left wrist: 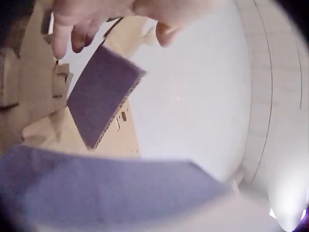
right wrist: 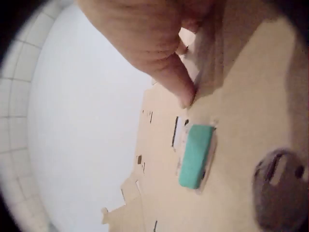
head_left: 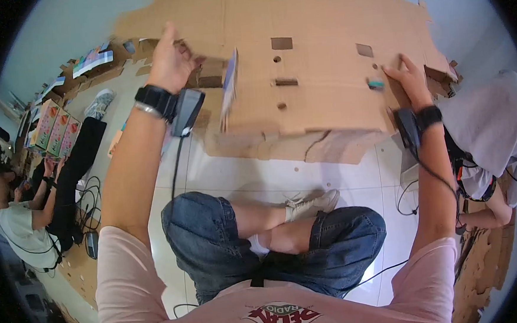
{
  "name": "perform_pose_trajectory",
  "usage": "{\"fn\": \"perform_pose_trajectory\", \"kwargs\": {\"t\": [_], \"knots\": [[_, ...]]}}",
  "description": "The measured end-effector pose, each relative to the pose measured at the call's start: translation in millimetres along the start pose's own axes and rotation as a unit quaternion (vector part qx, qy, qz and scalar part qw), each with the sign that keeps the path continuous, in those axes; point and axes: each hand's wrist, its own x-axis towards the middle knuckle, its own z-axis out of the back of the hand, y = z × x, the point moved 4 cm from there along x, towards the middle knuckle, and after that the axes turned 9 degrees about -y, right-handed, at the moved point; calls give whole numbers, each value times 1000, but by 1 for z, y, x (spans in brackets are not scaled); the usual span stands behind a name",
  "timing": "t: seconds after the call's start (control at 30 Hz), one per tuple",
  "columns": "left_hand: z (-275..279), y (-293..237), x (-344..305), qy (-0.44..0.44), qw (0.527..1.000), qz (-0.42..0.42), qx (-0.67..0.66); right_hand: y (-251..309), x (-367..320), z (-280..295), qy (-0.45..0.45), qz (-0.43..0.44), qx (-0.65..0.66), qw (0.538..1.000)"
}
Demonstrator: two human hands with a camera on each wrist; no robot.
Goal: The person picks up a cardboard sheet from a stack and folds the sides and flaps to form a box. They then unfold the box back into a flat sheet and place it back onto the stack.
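A large brown cardboard sheet [head_left: 320,15] with several cut slots and holes stands before the person. At its right edge, the right hand [head_left: 408,80] grips the board, the thumb on its face. A turquoise block [right wrist: 197,155] sits in a slot near that thumb. Left of the sheet, the left hand [head_left: 174,63] has its fingers loosely spread, with nothing between them. A purple-faced cardboard flap [head_left: 229,89] sticks out just right of this hand. In the left wrist view, the purple flap [left wrist: 104,94] lies below the spread fingers.
Crossed legs in jeans [head_left: 204,242] are below the sheet on the white tiled floor [head_left: 211,170]. Another person [head_left: 26,229] sits at left beside stacked printed boxes [head_left: 55,129]. Someone in grey [head_left: 481,118] is at right. Cables [head_left: 178,160] run from both wrists.
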Motion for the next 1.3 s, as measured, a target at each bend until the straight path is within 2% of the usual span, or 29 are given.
{"fn": "perform_pose_trajectory", "kwargs": {"t": [0.03, 0.07, 0.1, 0.13, 0.17, 0.23, 0.27, 0.3, 0.33, 0.37, 0.43, 0.47, 0.5, 0.53, 0.57, 0.63, 0.7, 0.73, 0.77, 0.8, 0.9, 0.97, 1.03, 1.1, 1.17, 1.2, 1.23, 1.27, 1.3], "knots": [[-4, 8, 6, 2, 1000, -5, 1, -3, 26, -14, 21, 47, -62, 997], [-14, 16, 8, -5, 986, -91, 142, -19, 48, -31, 41, 92, -123, 987], [-23, 25, 9, -13, 945, -173, 278, -45, 62, -60, 81, 94, -43, 991], [-32, 46, -1, -4, 946, -146, 288, -74, 71, -90, 122, 94, 38, 987], [-36, 69, -7, 5, 947, -116, 299, -103, 80, -108, 122, 148, -216, 957], [-7, 145, 32, 180, 832, -152, 503, -107, 34, -133, 11, 69, -399, 914], [-11, 146, 24, 178, 831, -150, 505, -111, 38, -135, 14, 70, -397, 915], [-17, 143, 0, 111, 744, -186, 632, -113, 40, -134, 9, 84, -381, 921], [-20, 141, -18, 48, 633, -211, 743, -119, 36, -132, 7, 92, -365, 926], [-18, 142, -21, 53, 632, -201, 746, -124, 31, -131, 16, 85, -368, 926], [-21, 140, -12, 74, 685, -191, 699, -122, 38, -127, 8, 100, -351, 931], [-10, 142, -3, 64, 681, -187, 705, -119, 40, -132, 16, 106, -342, 933], [3, 151, 10, 66, 814, -157, 555, -122, 42, -127, 21, 99, -314, 944], [9, 149, 12, 66, 914, -122, 382, -128, 44, -123, 26, 91, -287, 953], [17, 148, 11, 61, 912, -124, 386, -134, 49, -121, 29, 94, -281, 955], [17, 143, 4, 97, 973, -41, 205, -137, 56, -116, 54, 85, -182, 978], [24, 135, -3, 102, 972, -28, 208, -147, 66, -108, 82, 51, -156, 983], [25, 132, -7, 108, 972, -12, 210, -156, 71, -107, 138, -5, 7, 990], [25, 131, -12, 107, 971, -16, 212, -165, 75, -108, 190, -61, 169, 965], [25, 130, -18, 105, 974, -8, 201, -154, 70, -102, 184, -112, 172, 961], [27, 129, -28, 98, 977, -3, 188, -171, 76, -106, 131, -61, 215, 966], [29, 128, -33, 94, 978, -3, 186, -177, 78, -109, 128, -81, 242, 958], [26, 125, -39, 90, 984, 35, 149, -183, 78, -111, 122, -101, 268, 950], [30, 120, -41, 63, 987, 25, 143, -187, 80, -110, 58, -37, 177, 982], [44, 118, -34, 37, 990, 11, 136, -194, 84, -112, 53, -20, 170, 984], [52, 106, -30, -73, 964, -111, 232, -190, 82, -112, 47, -6, 159, 986], [59, 95, -31, -180, 903, -227, 318, -187, 79, -112, 48, -6, 160, 986], [63, 95, -30, -181, 902, -228, 319, -185, 76, -112, 39, -13, 155, 987], [21, 64, -56, -213, 690, -378, 580, -181, 73, -111, 30, -20, 149, 988]]}}
